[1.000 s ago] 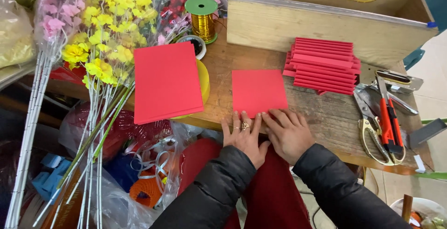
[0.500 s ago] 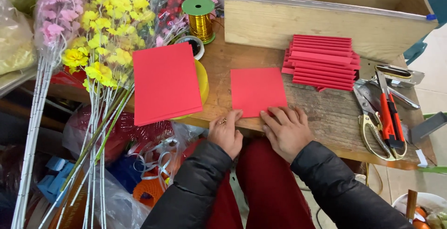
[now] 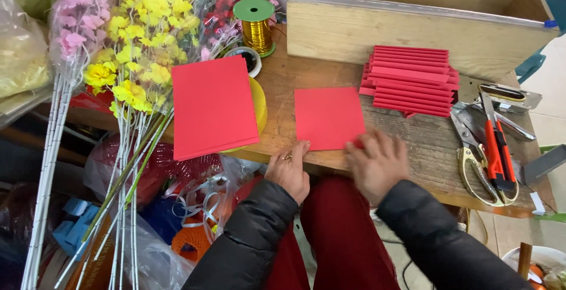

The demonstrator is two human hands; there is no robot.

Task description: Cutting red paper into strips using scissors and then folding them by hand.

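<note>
A single red paper sheet (image 3: 328, 117) lies flat on the wooden table (image 3: 424, 148) in front of me. My left hand (image 3: 289, 171) rests at the table's near edge, its fingertips just under the sheet's lower left corner; a ring shows on one finger. My right hand (image 3: 377, 163) is blurred and lies with spread fingers at the sheet's lower right corner, touching it. Neither hand grips anything. A pile of folded red paper (image 3: 411, 80) sits behind the sheet to the right. A stack of flat red sheets (image 3: 213, 106) lies to the left on a yellow disc.
Scissors and an orange-handled cutter (image 3: 492, 148) lie at the right. A green spool of gold wire (image 3: 256, 26) and a tape roll (image 3: 244, 58) stand at the back. Artificial yellow and pink flowers (image 3: 127, 42) lean on the left. A wooden box (image 3: 407, 27) stands behind.
My hands have spread apart along the sheet's near edge, the left going left and the right going right. The view has tilted slightly.
</note>
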